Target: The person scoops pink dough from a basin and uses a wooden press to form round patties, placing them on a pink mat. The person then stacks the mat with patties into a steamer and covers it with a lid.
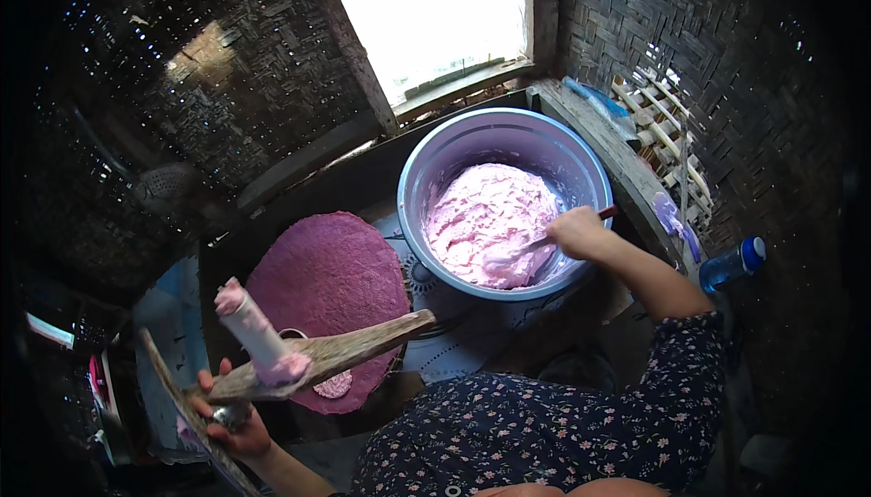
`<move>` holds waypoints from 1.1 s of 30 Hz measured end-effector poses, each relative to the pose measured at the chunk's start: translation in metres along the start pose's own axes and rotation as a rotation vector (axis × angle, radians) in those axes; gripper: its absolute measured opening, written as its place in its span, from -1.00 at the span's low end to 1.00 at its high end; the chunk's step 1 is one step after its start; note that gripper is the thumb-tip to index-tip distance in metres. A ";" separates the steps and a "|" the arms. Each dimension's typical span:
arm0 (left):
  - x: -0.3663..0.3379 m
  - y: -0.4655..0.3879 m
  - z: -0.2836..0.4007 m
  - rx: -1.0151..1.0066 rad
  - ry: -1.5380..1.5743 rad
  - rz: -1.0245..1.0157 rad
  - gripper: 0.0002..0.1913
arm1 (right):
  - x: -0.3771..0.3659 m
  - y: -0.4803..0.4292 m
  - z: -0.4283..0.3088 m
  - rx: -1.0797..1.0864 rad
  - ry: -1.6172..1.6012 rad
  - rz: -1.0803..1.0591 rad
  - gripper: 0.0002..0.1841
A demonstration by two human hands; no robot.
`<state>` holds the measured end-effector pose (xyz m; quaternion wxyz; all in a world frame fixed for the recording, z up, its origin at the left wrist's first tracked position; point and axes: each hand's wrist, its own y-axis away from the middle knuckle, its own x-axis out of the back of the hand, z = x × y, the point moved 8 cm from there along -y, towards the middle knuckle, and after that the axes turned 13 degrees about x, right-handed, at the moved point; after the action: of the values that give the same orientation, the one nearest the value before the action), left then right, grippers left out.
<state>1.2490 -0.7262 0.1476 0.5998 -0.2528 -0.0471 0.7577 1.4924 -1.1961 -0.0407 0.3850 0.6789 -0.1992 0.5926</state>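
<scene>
My right hand (578,232) grips the dark handle of a spoon or spatula (537,247), its head sunk in thick pink dough (490,218). The dough fills the lower part of a wide blue plastic basin (605,164). My left hand (241,429) holds one end of a wooden hand press (360,351), beside a shiny metal piece (231,415). A pale tube (255,334) rises at a tilt from the press's wooden bar. Pink dough shows at the tube's top and around its base. Below the press lies a round purple-pink sheet (333,272) with a patterned pink disc (333,385) on it.
Woven bamboo walls (735,89) and a bright window opening (435,21) enclose the work spot. A blue-capped bottle (731,266) lies at the right, near a wooden beam (612,150). On the left wall hangs a perforated skimmer (163,183). Patterned cloth (469,347) covers the surface.
</scene>
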 end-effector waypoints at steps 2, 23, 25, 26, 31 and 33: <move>0.005 0.006 0.001 0.063 0.045 0.004 -0.54 | -0.026 -0.024 -0.017 0.042 -0.053 -0.015 -0.83; -0.024 -0.007 -0.013 0.068 -0.094 0.030 -0.50 | -0.068 -0.079 -0.028 0.055 -0.289 0.127 -0.79; -0.034 -0.011 -0.017 0.084 -0.067 -0.020 -0.50 | -0.068 -0.072 -0.029 0.073 -0.364 0.124 -0.80; -0.040 -0.013 -0.019 0.092 -0.062 -0.039 -0.50 | -0.066 -0.067 -0.028 0.081 -0.405 0.119 -0.80; -0.053 -0.022 -0.033 0.069 -0.212 -0.075 -0.63 | -0.036 -0.038 -0.013 0.126 -0.515 0.051 -0.80; -0.057 -0.027 -0.041 0.061 -0.297 -0.151 -0.66 | -0.016 -0.024 0.001 0.136 -0.752 -0.029 -0.78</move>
<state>1.2991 -0.7814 0.1409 0.6487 -0.1155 -0.1313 0.7407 1.5070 -1.1854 -0.0629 0.2476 0.8757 -0.2771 0.3084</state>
